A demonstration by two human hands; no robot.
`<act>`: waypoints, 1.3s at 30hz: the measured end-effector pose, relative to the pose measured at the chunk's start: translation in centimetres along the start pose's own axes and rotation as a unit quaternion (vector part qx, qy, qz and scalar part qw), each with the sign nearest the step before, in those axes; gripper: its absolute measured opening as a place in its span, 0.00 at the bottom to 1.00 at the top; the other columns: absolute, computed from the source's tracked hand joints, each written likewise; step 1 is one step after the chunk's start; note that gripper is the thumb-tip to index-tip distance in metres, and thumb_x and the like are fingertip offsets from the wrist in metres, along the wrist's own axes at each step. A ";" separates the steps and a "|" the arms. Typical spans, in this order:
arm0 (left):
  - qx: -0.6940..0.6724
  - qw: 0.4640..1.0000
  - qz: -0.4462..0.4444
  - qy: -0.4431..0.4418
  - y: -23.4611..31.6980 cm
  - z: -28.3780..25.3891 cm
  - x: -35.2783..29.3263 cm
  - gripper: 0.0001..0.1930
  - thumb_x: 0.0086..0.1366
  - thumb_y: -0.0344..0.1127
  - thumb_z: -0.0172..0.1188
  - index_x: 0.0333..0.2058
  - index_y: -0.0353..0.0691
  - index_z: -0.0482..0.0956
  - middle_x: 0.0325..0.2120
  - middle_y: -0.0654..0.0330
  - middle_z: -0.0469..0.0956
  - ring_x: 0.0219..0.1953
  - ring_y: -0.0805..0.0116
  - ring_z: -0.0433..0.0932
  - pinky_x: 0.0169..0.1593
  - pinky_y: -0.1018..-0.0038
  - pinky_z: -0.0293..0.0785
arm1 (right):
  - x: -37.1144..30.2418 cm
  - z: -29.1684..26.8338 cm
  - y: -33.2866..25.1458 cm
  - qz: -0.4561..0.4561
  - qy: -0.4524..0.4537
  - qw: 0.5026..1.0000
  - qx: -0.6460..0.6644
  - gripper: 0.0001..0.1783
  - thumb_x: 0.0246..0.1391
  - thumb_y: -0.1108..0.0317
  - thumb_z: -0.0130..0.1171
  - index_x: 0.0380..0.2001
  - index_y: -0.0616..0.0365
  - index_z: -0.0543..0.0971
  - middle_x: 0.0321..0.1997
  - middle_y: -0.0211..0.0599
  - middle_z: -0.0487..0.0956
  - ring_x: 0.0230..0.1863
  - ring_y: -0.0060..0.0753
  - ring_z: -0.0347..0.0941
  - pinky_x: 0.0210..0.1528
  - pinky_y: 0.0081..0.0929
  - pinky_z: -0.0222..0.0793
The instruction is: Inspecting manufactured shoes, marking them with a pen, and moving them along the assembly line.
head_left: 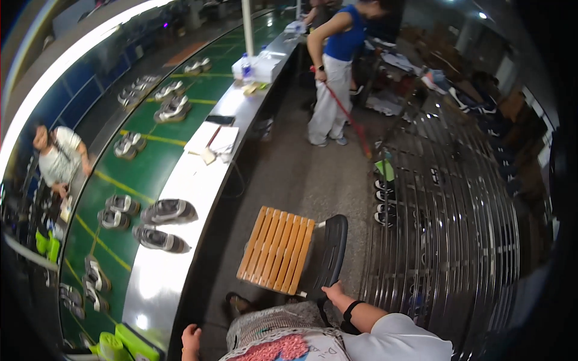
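My right hand (338, 293) is closed on the near end of a chair's black backrest (335, 249). The chair's slatted wooden seat (277, 249) stands in front of my legs, on the left side of that backrest. Low in the head view, my left hand (191, 340) hangs near the bench edge, fingers loosely bent and apart, with nothing visible in it. A pair of dark grey shoes (167, 212) with pale soles rests on the shiny metal bench (159, 271) to my left.
Beyond the bench runs a green conveyor belt (141, 171) carrying several pairs of shoes. One person (62, 155) is across it; another (343, 54) stands in the aisle ahead holding a red pole (346, 111). A metal rack (448, 240) lines the right side. Bright green objects (129, 343) sit lower left.
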State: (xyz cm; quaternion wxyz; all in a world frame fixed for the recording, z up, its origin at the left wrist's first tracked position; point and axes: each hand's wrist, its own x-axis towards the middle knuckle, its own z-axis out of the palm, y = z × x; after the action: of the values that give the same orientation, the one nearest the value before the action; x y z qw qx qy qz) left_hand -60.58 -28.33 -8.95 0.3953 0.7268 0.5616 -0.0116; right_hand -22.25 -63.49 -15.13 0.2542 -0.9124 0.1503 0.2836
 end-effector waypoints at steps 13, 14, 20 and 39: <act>0.496 0.812 0.293 -0.094 -0.7 -4.8 16.1 0.19 0.58 0.43 0.50 0.45 0.38 0.72 0.48 0.44 0.63 0.49 0.42 0.62 0.48 0.52 0.61 | 1.5 -2.3 -6.4 0.221 0.061 0.970 0.085 0.23 0.49 0.74 0.51 0.50 0.65 0.63 0.51 0.54 0.69 0.53 0.48 0.66 0.53 0.36 0.65; 0.509 0.794 0.305 -0.127 -0.5 -5.0 16.4 0.18 0.58 0.41 0.49 0.45 0.41 0.72 0.51 0.45 0.60 0.51 0.42 0.60 0.50 0.51 0.59 | 1.0 -2.6 -6.9 0.212 0.049 0.975 0.053 0.23 0.49 0.74 0.52 0.50 0.64 0.63 0.51 0.54 0.69 0.53 0.48 0.66 0.53 0.36 0.65; 0.563 0.704 0.403 -0.157 -1.8 -5.3 17.5 0.24 0.60 0.41 0.44 0.55 0.42 0.63 0.59 0.50 0.52 0.58 0.40 0.51 0.57 0.47 0.50 | 1.8 -2.1 -6.5 0.215 0.060 0.975 0.014 0.23 0.49 0.73 0.53 0.49 0.63 0.64 0.50 0.53 0.70 0.53 0.47 0.66 0.52 0.36 0.66; 0.542 0.739 0.386 -0.108 5.8 -12.9 23.3 0.25 0.60 0.44 0.45 0.56 0.41 0.60 0.59 0.50 0.53 0.59 0.43 0.50 0.57 0.48 0.50 | 12.8 5.4 4.1 0.275 -0.136 0.951 0.026 0.25 0.58 0.54 0.35 0.48 0.62 0.66 0.53 0.44 0.66 0.55 0.41 0.62 0.56 0.36 0.54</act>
State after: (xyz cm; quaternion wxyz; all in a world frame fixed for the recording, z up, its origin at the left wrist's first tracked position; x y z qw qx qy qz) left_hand -52.76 -2.26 -7.56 -0.0369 0.9666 0.0851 -0.2389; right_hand -16.16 -65.62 -28.11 0.2076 -0.7817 0.3666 0.4598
